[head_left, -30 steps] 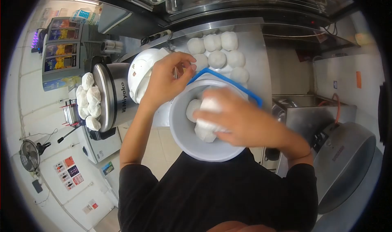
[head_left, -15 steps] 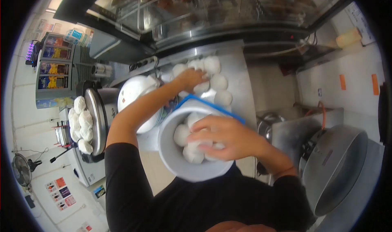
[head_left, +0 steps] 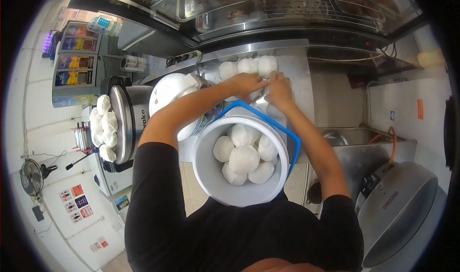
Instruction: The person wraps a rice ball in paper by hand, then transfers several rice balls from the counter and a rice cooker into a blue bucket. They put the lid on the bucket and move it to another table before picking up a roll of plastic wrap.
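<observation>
In the head view, several round balls in thin white wrapping (head_left: 247, 66) sit in a row on the steel counter. My left hand (head_left: 246, 84) and my right hand (head_left: 279, 90) meet just in front of that row. Their fingers are bent round a white wrapped ball (head_left: 260, 96), mostly hidden beneath them. Closer to my body stands a white bucket (head_left: 203, 176) with a blue handle (head_left: 268, 120) resting tilted on its far side. Inside it lie several more such balls (head_left: 244, 159), one on top in the middle.
To the left are a white lidded container (head_left: 167, 94) and a large cooker (head_left: 139, 114) with white wrapped pieces (head_left: 106, 121) on its lid. A glass-fronted cabinet (head_left: 268, 13) stands behind the counter (head_left: 299, 63). A sink (head_left: 354, 152) and a big metal lid (head_left: 402, 214) are at right.
My right hand has left the bucket and reached forward to the counter beside my left hand. The balls in the bucket are now uncovered. Fewer balls show on the counter, and the view has shifted slightly.
</observation>
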Motion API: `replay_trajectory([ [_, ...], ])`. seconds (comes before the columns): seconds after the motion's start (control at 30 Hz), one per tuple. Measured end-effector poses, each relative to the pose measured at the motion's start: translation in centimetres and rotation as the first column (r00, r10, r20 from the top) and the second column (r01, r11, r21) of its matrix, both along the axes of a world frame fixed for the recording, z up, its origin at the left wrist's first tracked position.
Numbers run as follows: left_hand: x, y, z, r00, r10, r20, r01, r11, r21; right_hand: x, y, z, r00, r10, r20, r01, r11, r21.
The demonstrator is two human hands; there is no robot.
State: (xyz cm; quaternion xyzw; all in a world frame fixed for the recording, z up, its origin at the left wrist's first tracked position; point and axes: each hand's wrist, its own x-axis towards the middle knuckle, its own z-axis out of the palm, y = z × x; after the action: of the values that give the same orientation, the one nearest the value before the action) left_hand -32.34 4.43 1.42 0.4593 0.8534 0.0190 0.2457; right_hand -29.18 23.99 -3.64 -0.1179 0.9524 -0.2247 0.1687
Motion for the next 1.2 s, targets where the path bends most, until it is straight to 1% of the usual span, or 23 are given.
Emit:
replay_trajectory([
  [0.03, -0.4, 0.3, 1.7, 0.998, 0.037, 0.050, -0.037, 0.999, 0.012, -0.1, 0.3, -0.1, 0.999, -0.037, -0.010, 0.037, 0.999, -0.037],
  [0.1, -1.2, 0.5, 5.6, 0.988, 0.133, 0.080, -0.137, 0.989, 0.053, -0.1, 0.7, -0.6, 0.993, -0.115, -0.024, 0.111, 0.987, -0.120],
  [0.13, -1.5, 0.6, 7.3, 0.979, 0.177, 0.097, -0.184, 0.980, 0.074, -0.3, 1.4, -0.5, 0.990, -0.140, -0.037, 0.131, 0.975, -0.182],
  [0.17, -1.6, 0.7, 8.7, 0.969, 0.219, 0.119, -0.230, 0.969, 0.095, -0.5, 2.2, -0.5, 0.984, -0.180, -0.014, 0.167, 0.939, -0.301],
  [0.2, -1.9, 0.3, 9.7, 0.963, 0.238, 0.127, -0.260, 0.945, 0.198, -1.0, 3.1, -0.3, 0.976, -0.219, 0.011, 0.204, 0.887, -0.414],
  [0.23, -1.7, 0.2, 11.9, 0.944, 0.278, 0.180, -0.317, 0.914, 0.254, -1.4, 3.9, 0.2, 0.967, -0.252, 0.039, 0.235, 0.822, -0.518],
  [0.3, -0.3, 0.2, 18.3, 0.893, 0.347, 0.288, -0.436, 0.829, 0.351, -1.1, 5.7, 4.7, 0.933, -0.329, 0.144, 0.350, 0.741, -0.574],
  [0.37, 2.6, -0.2, 23.8, 0.918, 0.337, 0.211, -0.396, 0.823, 0.407, -0.2, 8.0, 8.7, 0.904, -0.308, 0.296, 0.424, 0.566, -0.707],
  [0.43, 6.8, -0.9, 28.5, 0.934, 0.339, 0.112, -0.357, 0.897, 0.260, 1.0, 10.0, 11.3, 0.915, -0.276, 0.295, 0.393, 0.445, -0.804],
  [0.5, 11.3, -1.6, 30.6, 0.936, 0.326, 0.132, -0.345, 0.924, 0.166, 3.9, 10.3, 17.2, 0.918, -0.209, 0.338, 0.392, 0.333, -0.858],
  [0.53, 13.6, -1.8, 30.7, 0.951, 0.296, 0.085, -0.307, 0.938, 0.162, 5.7, 10.0, 19.9, 0.919, -0.177, 0.352, 0.390, 0.275, -0.879],
  [0.6, 17.3, -1.6, 29.0, 0.963, 0.268, 0.035, -0.270, 0.955, 0.121, 9.1, 8.7, 23.0, 0.971, -0.183, 0.154, 0.220, 0.437, -0.872],
  [0.67, 20.2, -1.8, 26.2, 0.967, 0.254, -0.035, -0.249, 0.963, 0.098, 12.6, 6.4, 26.3, 0.993, -0.120, 0.019, 0.087, 0.592, -0.801],
  [0.73, 22.5, -2.3, 23.0, 0.959, 0.258, -0.121, -0.247, 0.964, 0.097, 16.0, 3.2, 28.3, 0.978, -0.196, -0.078, 0.076, 0.672, -0.736],
  [0.77, 23.5, -2.6, 21.5, 0.947, 0.278, -0.161, -0.263, 0.958, 0.112, 16.7, 2.1, 28.4, 0.983, -0.161, -0.086, 0.057, 0.717, -0.695],
  [0.83, 25.0, -3.1, 19.4, 0.918, 0.319, -0.237, -0.292, 0.946, 0.142, 17.9, -0.1, 26.8, 0.992, -0.093, -0.091, 0.019, 0.795, -0.606],
  [0.93, 25.8, -3.7, 18.2, 0.890, 0.385, -0.245, -0.337, 0.917, 0.216, 18.2, -2.8, 24.8, 0.981, -0.055, -0.189, -0.034, 0.898, -0.439],
  [0.97, 26.1, -3.9, 17.9, 0.881, 0.401, -0.251, -0.347, 0.908, 0.233, 18.5, -3.7, 24.1, 0.968, -0.056, -0.244, -0.055, 0.904, -0.424],
  [1.03, 26.5, -4.2, 17.9, 0.861, 0.437, -0.260, -0.371, 0.889, 0.267, 19.2, -4.7, 23.4, 0.935, -0.050, -0.351, -0.097, 0.915, -0.390],
  [1.07, 27.1, -4.3, 18.2, 0.860, 0.421, -0.288, -0.340, 0.894, 0.290, 19.5, -4.5, 23.4, 0.915, -0.043, -0.401, -0.112, 0.928, -0.357],
  [1.13, 27.7, -3.8, 22.0, 0.854, 0.386, -0.349, -0.274, 0.903, 0.330, 19.3, -3.7, 22.0, 0.911, -0.018, -0.413, -0.114, 0.949, -0.293],
  [1.17, 27.7, -4.0, 24.2, 0.875, 0.426, -0.230, -0.333, 0.875, 0.351, 19.4, -3.4, 21.4, 0.912, -0.009, -0.410, -0.109, 0.958, -0.264],
  [1.2, 27.7, -4.4, 26.6, 0.882, 0.459, -0.104, -0.396, 0.843, 0.363, 19.6, -3.2, 21.4, 0.908, 0.031, -0.417, -0.162, 0.946, -0.281],
])
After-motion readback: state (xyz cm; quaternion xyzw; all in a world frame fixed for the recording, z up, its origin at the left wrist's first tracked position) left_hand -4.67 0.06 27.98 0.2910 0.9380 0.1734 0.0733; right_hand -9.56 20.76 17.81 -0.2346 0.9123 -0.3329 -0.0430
